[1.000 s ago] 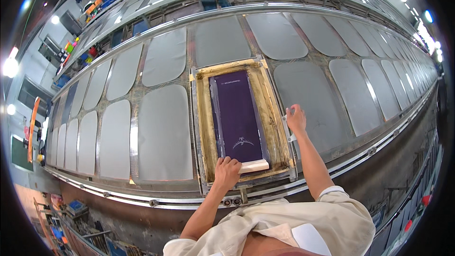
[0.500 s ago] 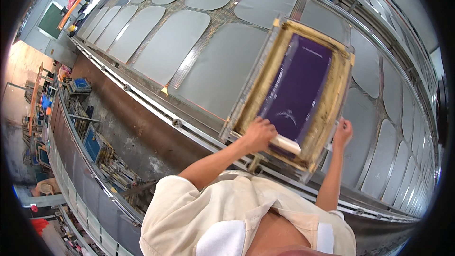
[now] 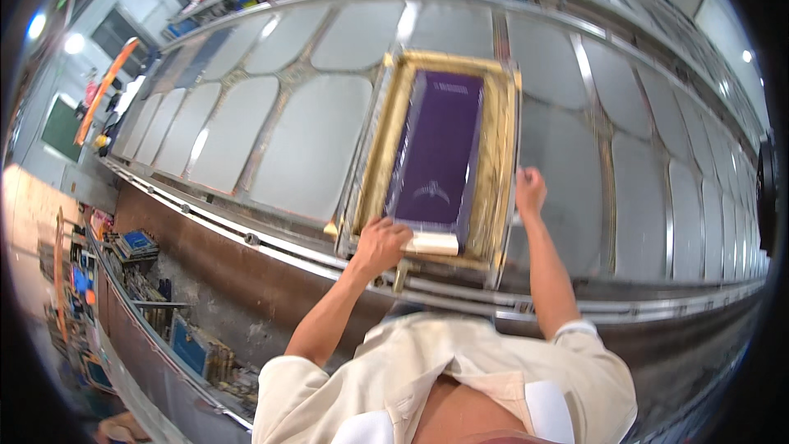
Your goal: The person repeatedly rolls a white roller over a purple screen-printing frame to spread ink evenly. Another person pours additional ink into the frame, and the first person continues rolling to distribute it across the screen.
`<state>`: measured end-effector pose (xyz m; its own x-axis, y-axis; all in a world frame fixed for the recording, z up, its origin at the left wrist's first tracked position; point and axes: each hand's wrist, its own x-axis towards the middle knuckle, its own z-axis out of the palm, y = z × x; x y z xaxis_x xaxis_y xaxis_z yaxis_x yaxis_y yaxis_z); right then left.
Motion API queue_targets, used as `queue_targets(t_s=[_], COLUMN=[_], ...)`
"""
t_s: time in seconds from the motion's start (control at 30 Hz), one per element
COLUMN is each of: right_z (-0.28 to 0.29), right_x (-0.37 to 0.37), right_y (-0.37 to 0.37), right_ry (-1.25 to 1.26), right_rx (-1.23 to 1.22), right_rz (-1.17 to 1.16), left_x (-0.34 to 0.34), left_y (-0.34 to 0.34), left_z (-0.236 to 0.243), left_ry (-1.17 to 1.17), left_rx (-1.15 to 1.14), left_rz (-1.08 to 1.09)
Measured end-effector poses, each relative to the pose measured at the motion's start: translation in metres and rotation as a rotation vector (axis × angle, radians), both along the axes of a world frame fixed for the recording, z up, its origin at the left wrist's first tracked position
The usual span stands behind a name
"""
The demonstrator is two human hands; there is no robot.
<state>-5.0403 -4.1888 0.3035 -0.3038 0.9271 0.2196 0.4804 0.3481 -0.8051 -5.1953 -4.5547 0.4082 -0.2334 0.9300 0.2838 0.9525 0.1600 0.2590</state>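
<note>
A screen printing frame (image 3: 507, 148) with a yellowed border and a purple mesh (image 3: 436, 148) lies over one of the grey panels on the long table. Along the near end of the mesh rests a squeegee with a cream-coloured bar (image 3: 433, 243). My left hand (image 3: 383, 244) is closed around the squeegee's left end, at the near left corner of the frame. At the frame's right edge my right hand (image 3: 531, 191) has its fingers curled against the side; the fingertips are partly hidden.
Rounded grey panels (image 3: 312, 148) run in rows along the table to both sides. A metal rail (image 3: 214, 218) follows its near edge, with a small yellow tag (image 3: 330, 229) beside the frame. Stacked frames (image 3: 193, 349) stand below at the left.
The screen frame has moved left along the table, up to the yellow tag, with both hands staying on it. The squeegee still lies at its near end. My view has turned.
</note>
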Motion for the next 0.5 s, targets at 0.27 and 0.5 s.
queue_targets(t_s=[0.27, 0.5], right_z=[0.014, 0.012], right_x=[-0.009, -0.014], right_y=[-0.019, -0.014], right_ry=[-0.048, -0.213], right_rx=[-0.06, -0.207], right_rz=[-0.029, -0.052], left_x=[0.005, -0.019], left_y=[-0.033, 0.004], left_z=[-0.026, -0.032], left_ry=[-0.031, 0.01], left_rx=[-0.07, -0.039], left_rz=[-0.085, -0.127])
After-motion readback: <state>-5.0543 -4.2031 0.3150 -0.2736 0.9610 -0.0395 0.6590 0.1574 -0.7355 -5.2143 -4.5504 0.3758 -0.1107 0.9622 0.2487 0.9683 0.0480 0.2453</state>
